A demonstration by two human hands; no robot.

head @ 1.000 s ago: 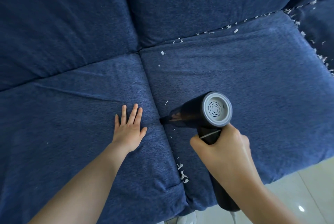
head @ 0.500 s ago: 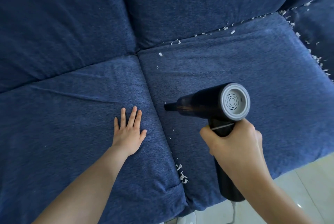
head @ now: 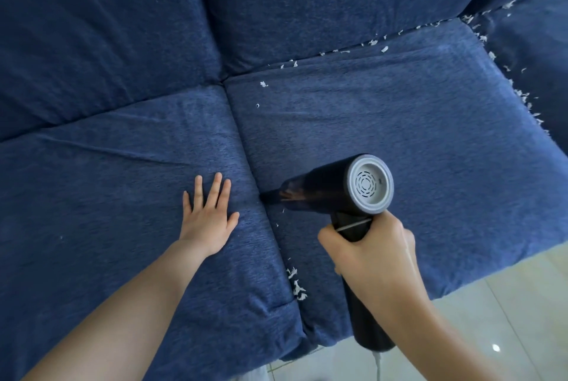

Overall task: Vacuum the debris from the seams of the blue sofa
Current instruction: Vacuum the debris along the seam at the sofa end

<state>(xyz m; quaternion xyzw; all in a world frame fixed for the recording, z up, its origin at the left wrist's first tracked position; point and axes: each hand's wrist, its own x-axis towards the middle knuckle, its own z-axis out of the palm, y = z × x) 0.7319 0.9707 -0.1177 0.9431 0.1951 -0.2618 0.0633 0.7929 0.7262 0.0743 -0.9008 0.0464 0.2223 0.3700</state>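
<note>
In the head view, the right hand point(head: 373, 254) has its grip wrapped round the handle of the handheld vacuum point(head: 338, 190), whose nozzle tip touches the centre seam point(head: 246, 147) of the blue sofa point(head: 399, 135). The seam's long axis runs from 11 to 5 o'clock; a debris clump point(head: 296, 285) lies at 5 o'clock from the nozzle, nearer the right hand. The left hand point(head: 207, 218) presses flat and open-fingered on the left cushion.

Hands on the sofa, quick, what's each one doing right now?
Left hand: open, flat on the blue fabric seat cushion.
Right hand: closed around the handle of the black handheld vacuum.
</note>
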